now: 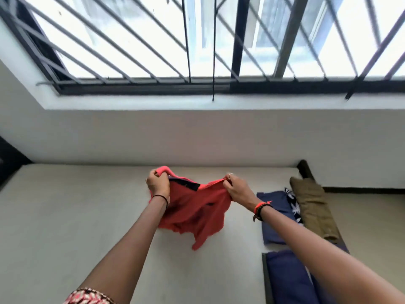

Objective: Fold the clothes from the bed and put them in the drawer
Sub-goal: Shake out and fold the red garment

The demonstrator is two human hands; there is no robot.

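- Your left grip (158,183) clenches the far-left edge of the red shirt (192,213), fingers curled round a bunch of cloth.
- Your right grip (237,190) pinches the shirt's far-right edge; a ring (230,175) sits on one finger.
- The shirt hangs stretched between both grips over the middle of the bed (65,216). Its lower part droops crumpled toward the near side, and a dark band shows at its top edge. You cannot tell whether it touches the bed.
- On the right side of the bed lies a blue piece (274,218), with a patterned piece (292,206) just beside it.
- An olive piece (315,208) lies right of those, along the bed's right edge.
- Nearer, a second blue piece (287,279) lies at the right, partly hidden by your right arm.
- A barred window (197,40) fills the far wall above the bed.
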